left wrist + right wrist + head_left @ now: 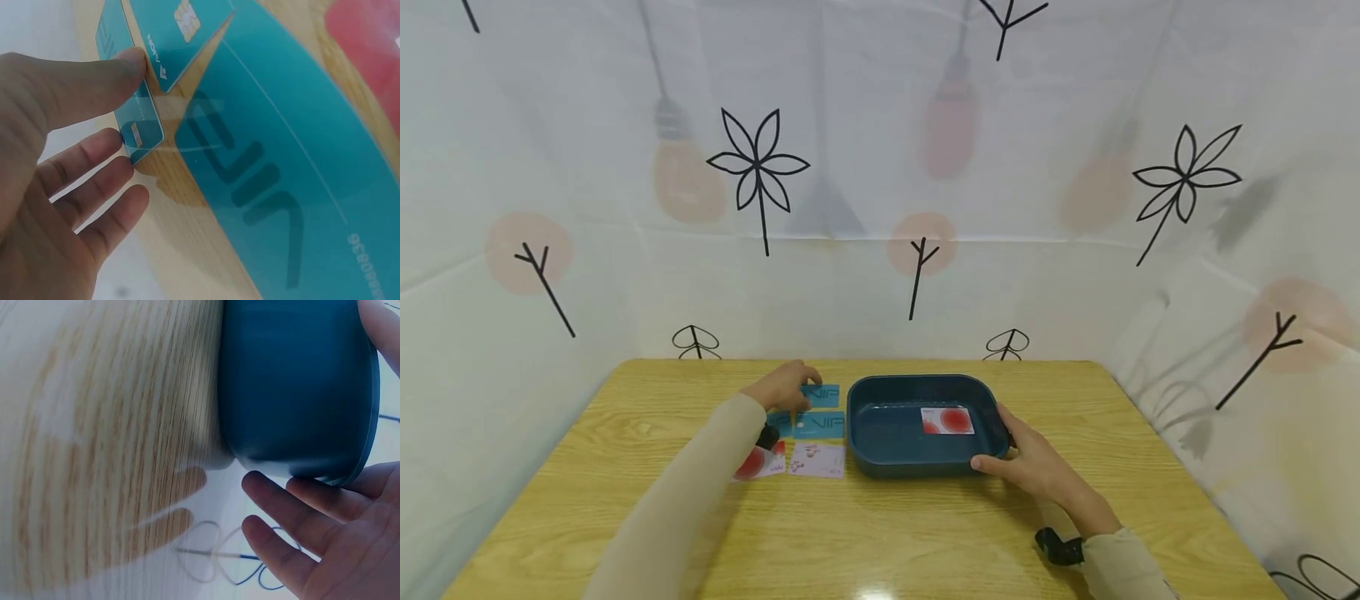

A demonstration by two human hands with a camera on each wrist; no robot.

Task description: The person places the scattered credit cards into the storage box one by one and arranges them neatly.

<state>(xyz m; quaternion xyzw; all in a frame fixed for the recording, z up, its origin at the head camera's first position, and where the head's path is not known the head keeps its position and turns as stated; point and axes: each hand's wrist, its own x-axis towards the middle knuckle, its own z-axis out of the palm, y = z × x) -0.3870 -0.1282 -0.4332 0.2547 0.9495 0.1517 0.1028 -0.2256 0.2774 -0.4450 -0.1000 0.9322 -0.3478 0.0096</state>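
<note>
Cloth (850,292) printed with black line flowers, twigs and blush blobs fills everything behind the work, and before it stretches the pale wooden table (917,542). Two cream sleeves reach in over the wood, the left sleeve (677,500) stretching further across it than the right sleeve (1123,567). Between the hands sits a dark blue tray (887,442), flat on the wood, its long axis running left to right, square to the person.

The right hand (1030,458) cups the tray's near right corner, thumb on the rim, the other fingers spread and fairly straight by the end wall. The left hand (782,387) is at the far teal card (826,396), left of the tray; thumb and fingers sit about its edges, though I can't tell whether they truly pinch it. That card lies lengthwise left to right, its VIP lettering upright to the person.

Just nearer, the middle teal card (818,426) points the same way, beside the tray wall, with a half-hidden teal card (781,423) to its left. Nearest the person are the flowered card (817,460), also lengthwise, and a red-and-white card (769,461), slightly skewed, its lettering upside down to them. Inside the tray, right of centre, a red-circled card (947,421) lies with its long side along the tray's, lettering at the far left corner.
</note>
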